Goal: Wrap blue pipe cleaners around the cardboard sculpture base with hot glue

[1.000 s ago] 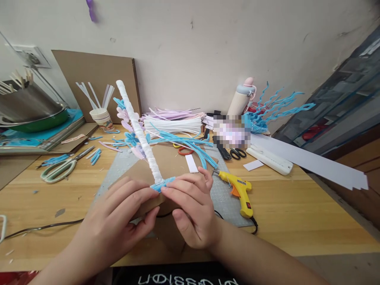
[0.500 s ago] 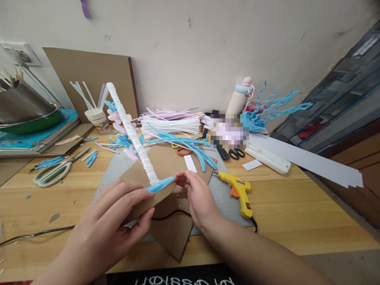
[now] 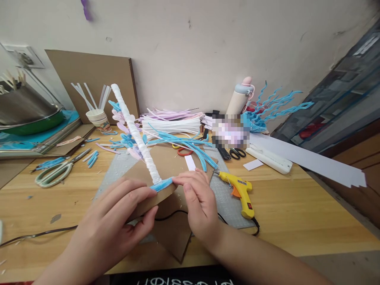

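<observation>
My left hand [image 3: 109,221] is closed on a thick cardboard base [image 3: 154,200], fingers over its top and thumb beneath. Blue pipe cleaner [image 3: 162,184] covers part of the base's top near the edge. From it rises a tilted post [image 3: 135,132] wrapped in white, with pink, lilac and blue fuzzy flowers [image 3: 126,138] behind it. My right hand [image 3: 202,202] lays its fingertips on the right end of the blue pipe cleaner, its thumb raised apart from them. The undersides of its fingers are hidden.
A yellow glue gun [image 3: 242,192] lies right of my hands, its black cord running beneath them. Cardboard sheet [image 3: 175,237] lies below the base. Green-handled scissors [image 3: 55,174] are at left; loose blue pipe cleaners [image 3: 190,144], black-handled scissors [image 3: 237,153] and a bottle [image 3: 239,99] are behind.
My right fingers have come over onto the blue pipe cleaner's end, from beside the base's edge. The post and base have shifted slightly right in view.
</observation>
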Motion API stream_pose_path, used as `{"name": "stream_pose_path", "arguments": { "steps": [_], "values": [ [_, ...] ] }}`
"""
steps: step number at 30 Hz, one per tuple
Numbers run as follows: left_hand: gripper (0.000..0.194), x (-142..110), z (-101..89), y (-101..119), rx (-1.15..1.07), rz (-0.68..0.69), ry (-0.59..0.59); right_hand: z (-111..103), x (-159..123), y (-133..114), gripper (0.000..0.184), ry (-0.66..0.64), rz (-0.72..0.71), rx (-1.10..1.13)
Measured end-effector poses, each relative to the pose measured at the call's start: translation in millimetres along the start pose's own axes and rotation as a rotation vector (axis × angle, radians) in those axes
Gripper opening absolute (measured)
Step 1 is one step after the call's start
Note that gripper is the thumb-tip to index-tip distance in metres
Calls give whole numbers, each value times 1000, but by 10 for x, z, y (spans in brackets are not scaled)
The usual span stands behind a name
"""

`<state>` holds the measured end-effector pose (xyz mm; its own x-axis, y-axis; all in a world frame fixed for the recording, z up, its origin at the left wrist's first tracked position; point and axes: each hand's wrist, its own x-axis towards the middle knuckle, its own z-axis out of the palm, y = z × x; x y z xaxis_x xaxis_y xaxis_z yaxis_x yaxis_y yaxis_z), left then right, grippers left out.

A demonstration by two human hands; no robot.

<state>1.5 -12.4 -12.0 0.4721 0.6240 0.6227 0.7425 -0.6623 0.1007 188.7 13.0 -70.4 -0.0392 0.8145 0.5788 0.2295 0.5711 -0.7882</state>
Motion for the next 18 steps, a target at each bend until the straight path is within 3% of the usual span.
{"name": "stream_pose_path", "arguments": {
  "steps": [8, 13, 15, 18],
  "values": [
    [14, 55, 12, 33, -10, 16, -28, -74, -12, -78, 31, -72, -205, -135],
    [18, 59, 32, 54, -30, 15, -29, -118, -54, -114, 42, -163, -314, -115],
    [19, 51, 30, 52, -32, 13, -36, -87, -66, -76, 42, -94, -199, -13],
    [18, 33, 15, 41, -16, 10, -33, 32, -38, 57, 23, 138, 268, 266]
  ]
}}
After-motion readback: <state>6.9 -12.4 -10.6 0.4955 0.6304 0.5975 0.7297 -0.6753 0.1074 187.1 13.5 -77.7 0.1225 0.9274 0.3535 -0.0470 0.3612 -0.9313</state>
